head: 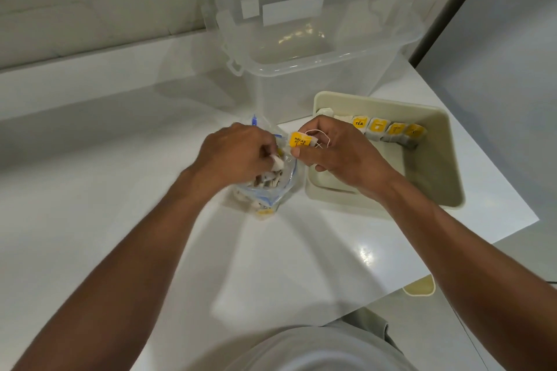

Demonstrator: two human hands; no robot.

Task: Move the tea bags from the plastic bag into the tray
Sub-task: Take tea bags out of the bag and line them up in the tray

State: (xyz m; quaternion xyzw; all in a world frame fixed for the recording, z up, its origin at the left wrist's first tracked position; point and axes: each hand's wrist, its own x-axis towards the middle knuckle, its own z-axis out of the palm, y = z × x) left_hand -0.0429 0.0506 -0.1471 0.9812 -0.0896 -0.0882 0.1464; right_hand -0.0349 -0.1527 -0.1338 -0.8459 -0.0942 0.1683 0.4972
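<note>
A clear plastic bag (265, 190) with blue trim stands on the white table, holding several tea bags. My left hand (238, 153) is at the bag's mouth, its curled fingers holding a pale tea bag (278, 162). My right hand (334, 150) pinches a tea bag with a yellow tag (298, 141) and a loose white string, just above the gap between bag and tray. The cream tray (443, 178) sits to the right, with a row of yellow-tagged tea bags (388, 131) along its far side.
A large clear plastic bin (301, 75) stands behind the bag and tray. The white table (120, 190) ends in an edge at the right, close to the tray. A cream object (420, 286) lies below that edge.
</note>
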